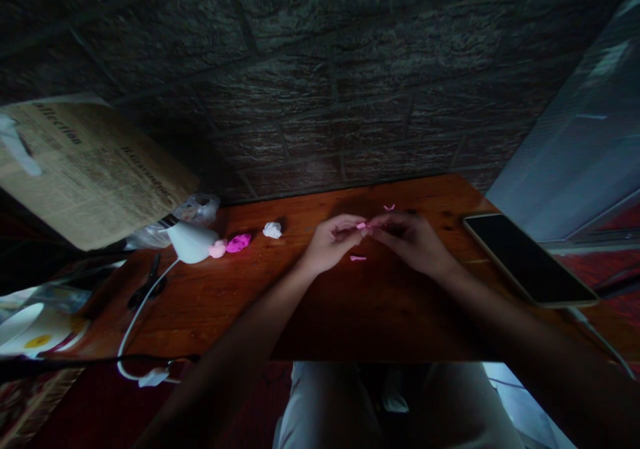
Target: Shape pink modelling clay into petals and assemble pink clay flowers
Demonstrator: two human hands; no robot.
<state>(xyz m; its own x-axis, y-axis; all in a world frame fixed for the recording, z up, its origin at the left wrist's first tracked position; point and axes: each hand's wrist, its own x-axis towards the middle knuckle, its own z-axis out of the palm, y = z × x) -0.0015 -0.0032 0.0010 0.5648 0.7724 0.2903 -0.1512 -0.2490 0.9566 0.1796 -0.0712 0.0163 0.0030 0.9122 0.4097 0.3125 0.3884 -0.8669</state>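
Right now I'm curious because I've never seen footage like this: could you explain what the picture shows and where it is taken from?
There is no machine here, just a person's two bare hands. The only picture comes from a camera worn on the head, looking forward and down, so the person's left hand is on the left.

The left hand's fingertips hold a small pink piece. The right hand is right beside it, fingertips close to the piece; the dimness hides whether they grip it.

On the wooden table lie two pink scraps near the hands, one nearer the wall and one nearer the person. To the left are white, magenta and pale pink lumps, and a lamp. To the right is a phone.
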